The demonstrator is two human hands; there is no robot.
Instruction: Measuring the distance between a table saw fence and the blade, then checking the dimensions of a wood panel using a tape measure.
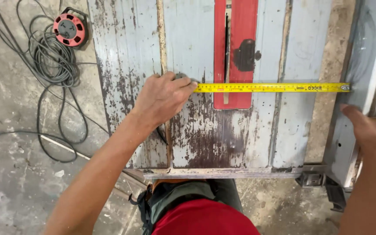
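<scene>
Currently, a yellow tape measure (270, 87) is being stretched across the worn grey counter (188, 39), over the red insert (236, 52). Its case is being held closed in the left hand (164, 98), left of the insert. Right of the insert, the grey fence (362, 65) is being touched by the open right hand (373, 130), nothing gripped.

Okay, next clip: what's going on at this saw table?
A person stands at a worn grey saw table. Their left hand holds a tape measure case, with the yellow tape stretched across the red blade plate so its hook reaches the grey fence. Their right hand rests on that fence. A cable reel lies on the floor.
</scene>
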